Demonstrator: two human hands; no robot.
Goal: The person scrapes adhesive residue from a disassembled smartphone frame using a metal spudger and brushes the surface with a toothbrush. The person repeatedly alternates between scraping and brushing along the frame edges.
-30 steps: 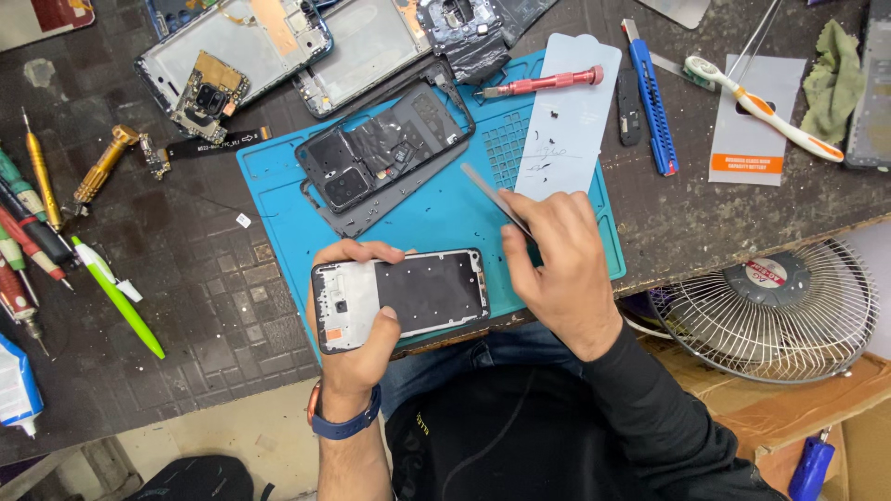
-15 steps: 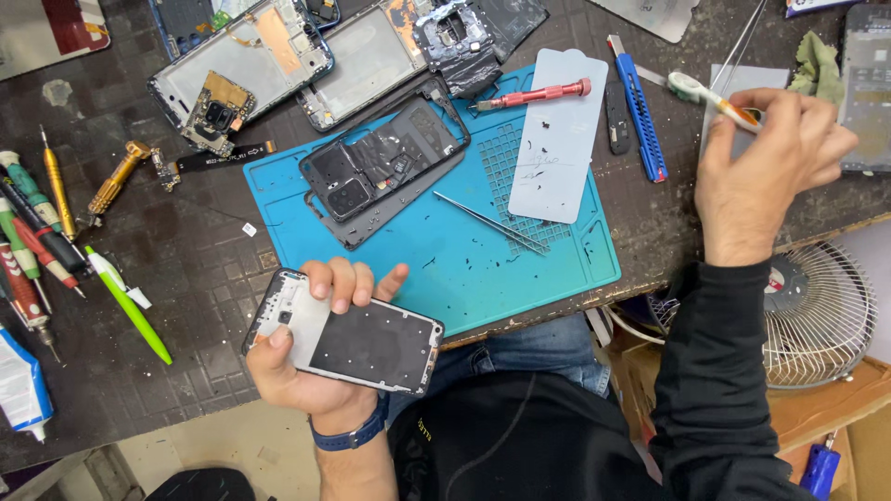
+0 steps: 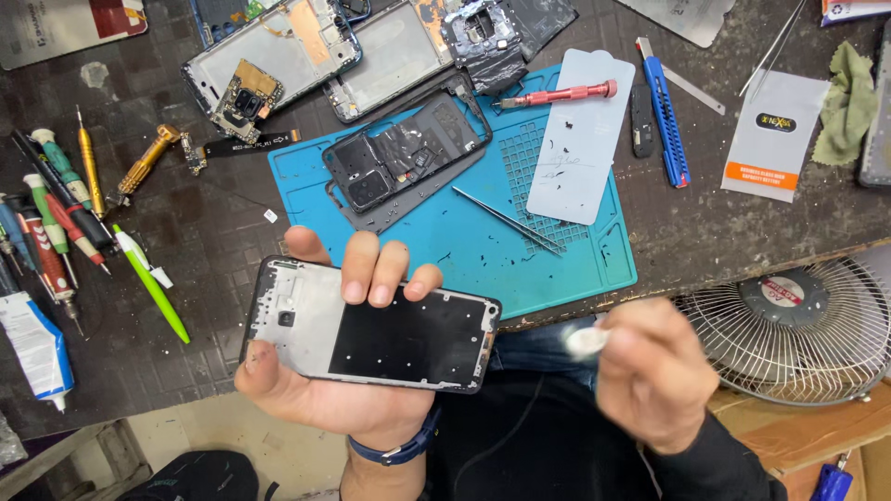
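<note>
My right hand [image 3: 654,371] came back near w/ a small white thing [image 3: 587,342], pinched; left hand [image 3: 320,371] still grips phone frame [image 3: 371,325] — cleaning next, prob.

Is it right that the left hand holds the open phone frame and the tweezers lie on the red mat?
Not quite. The left hand does hold the phone frame, and the tweezers do lie on the mat, but the mat is blue, not red, as the head view shows.
</note>
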